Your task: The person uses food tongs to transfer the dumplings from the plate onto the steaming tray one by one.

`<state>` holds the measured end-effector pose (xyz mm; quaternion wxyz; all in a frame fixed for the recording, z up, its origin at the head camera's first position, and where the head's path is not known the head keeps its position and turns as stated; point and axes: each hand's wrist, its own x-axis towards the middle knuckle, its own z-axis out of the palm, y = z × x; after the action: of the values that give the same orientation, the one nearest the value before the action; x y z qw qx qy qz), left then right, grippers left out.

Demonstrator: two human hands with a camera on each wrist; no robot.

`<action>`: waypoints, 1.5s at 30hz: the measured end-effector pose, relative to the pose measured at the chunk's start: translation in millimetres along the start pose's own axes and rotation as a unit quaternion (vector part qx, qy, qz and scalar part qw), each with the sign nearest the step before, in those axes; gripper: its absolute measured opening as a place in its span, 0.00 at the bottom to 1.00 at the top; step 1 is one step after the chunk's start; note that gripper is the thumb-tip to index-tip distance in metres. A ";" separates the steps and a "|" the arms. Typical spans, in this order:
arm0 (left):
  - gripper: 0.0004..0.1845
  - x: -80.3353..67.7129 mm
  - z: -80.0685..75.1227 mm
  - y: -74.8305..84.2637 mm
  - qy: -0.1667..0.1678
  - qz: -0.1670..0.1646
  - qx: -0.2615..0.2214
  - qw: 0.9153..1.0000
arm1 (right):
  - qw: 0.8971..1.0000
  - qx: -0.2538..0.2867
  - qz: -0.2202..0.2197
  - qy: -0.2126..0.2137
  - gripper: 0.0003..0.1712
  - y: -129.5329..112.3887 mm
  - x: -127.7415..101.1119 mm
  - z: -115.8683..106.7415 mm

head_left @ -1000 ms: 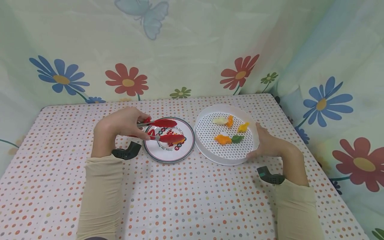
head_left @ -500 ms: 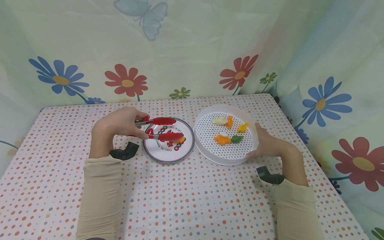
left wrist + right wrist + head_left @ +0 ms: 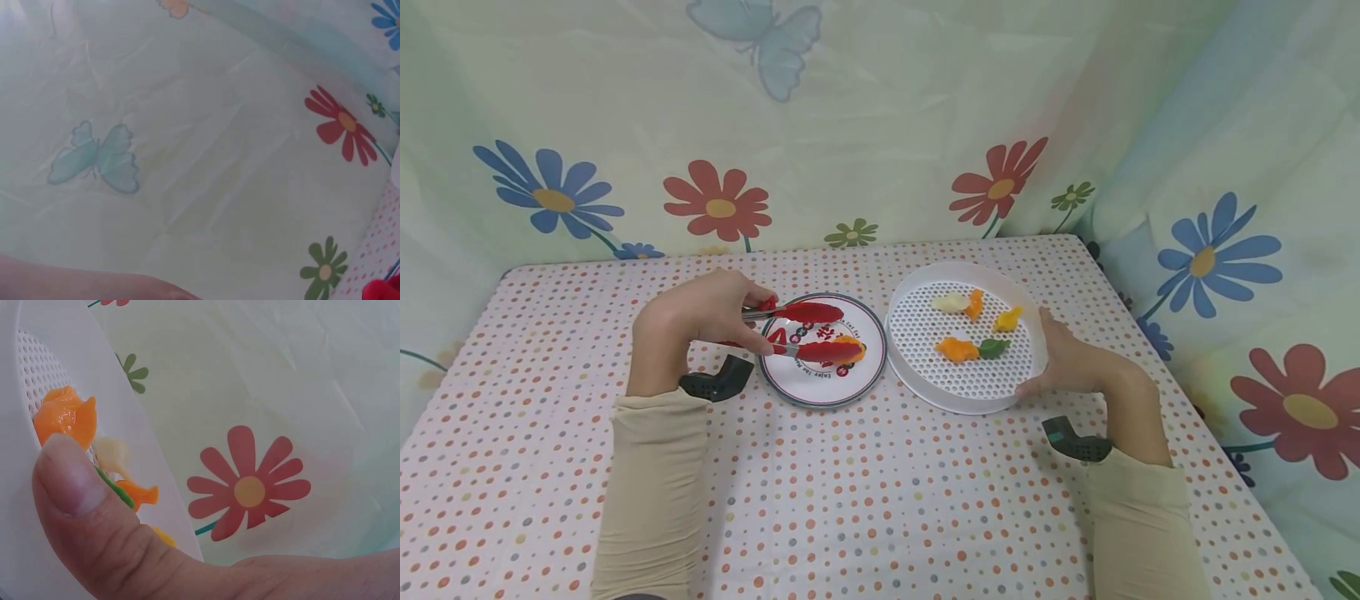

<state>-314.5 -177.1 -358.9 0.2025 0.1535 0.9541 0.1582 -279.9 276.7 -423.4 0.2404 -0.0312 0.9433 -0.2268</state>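
Note:
My left hand [image 3: 752, 321] grips red-tipped tongs [image 3: 808, 313] over a round printed plate [image 3: 797, 380]. The tong tips stand apart, and an orange piece [image 3: 851, 341] lies on the plate beside the lower tip. In the left wrist view only a red tong tip [image 3: 384, 291] shows. My right hand [image 3: 1047, 357] holds the right rim of a white perforated tray [image 3: 957, 268], with the thumb [image 3: 69, 481] over its wall [image 3: 125, 419]. Pale [image 3: 950, 302], orange [image 3: 957, 348], yellow [image 3: 1007, 317] and green [image 3: 994, 347] pieces lie in the tray.
The table wears a dotted cloth [image 3: 880, 483]. A flowered curtain [image 3: 880, 125] closes off the back and the right side. Black wrist cameras sit by the left sleeve [image 3: 715, 379] and the right sleeve [image 3: 1075, 443]. Bare cloth stretches in front of the plate and tray.
The lower tong tip has dipped closer to the plate, and more of the orange piece shows beside it. The right hand and tray have stayed put.

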 end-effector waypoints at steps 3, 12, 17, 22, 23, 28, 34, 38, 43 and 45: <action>0.41 0.6 0.8 2.5 -0.003 -0.006 0.005 1.000 | 1.000 0.001 0.000 0.000 0.85 -0.4 -0.6 0.0; 0.41 -0.5 1.4 5.0 0.004 -0.001 0.012 1.000 | 1.000 0.000 0.001 -0.002 0.86 -0.9 -1.9 -0.9; 0.38 -1.6 0.8 6.7 0.008 0.015 0.016 1.000 | 1.000 -0.003 0.007 -0.003 0.87 -0.3 -1.3 -1.4; 0.34 -1.8 0.6 8.9 -0.003 0.027 0.018 0.999 | 1.000 0.005 -0.001 -0.003 0.86 0.4 -1.3 -1.8; 0.33 -1.7 0.7 9.2 -0.006 0.026 0.017 0.999 | 1.000 0.005 -0.003 -0.002 0.86 0.6 -1.3 -1.8; 0.31 -0.9 1.0 10.8 -0.014 0.018 0.012 1.000 | 1.000 0.016 -0.018 0.004 0.83 0.5 0.0 -0.6; 0.32 -2.8 -0.6 12.3 -0.007 0.024 0.017 1.000 | 1.000 0.015 -0.011 0.001 0.84 0.7 1.0 -0.3; 0.33 -4.5 -2.1 12.6 0.015 0.036 0.027 0.999 | 1.000 0.009 0.000 -0.003 0.85 0.9 0.5 -0.5; 0.34 -2.5 -4.0 17.9 0.057 0.060 0.043 0.996 | 1.000 0.006 0.004 -0.003 0.85 0.4 0.3 -0.7; 0.33 0.2 -3.2 22.8 0.080 0.078 0.059 0.992 | 1.000 0.005 0.006 -0.003 0.85 -0.1 0.4 -0.7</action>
<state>-310.8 -157.1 -347.9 0.1030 0.2262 0.9600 0.1288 -280.6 276.9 -423.0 0.2446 -0.0251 0.9415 -0.2304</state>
